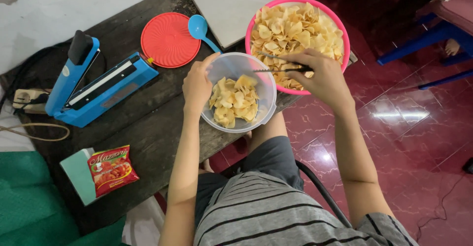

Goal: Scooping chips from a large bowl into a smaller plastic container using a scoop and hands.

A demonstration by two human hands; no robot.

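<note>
Precariously, the left hand grips the clear plastic tub of yellow chips at the dark wooden desk edge while right-hand fingers clamp metal tongs; chips could spill floorward.

Glossy red tiled floor, perhaps marbled.

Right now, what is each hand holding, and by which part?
Left hand grips the clear tub by its rim. Right hand holds metal tongs at their handle end.
</note>
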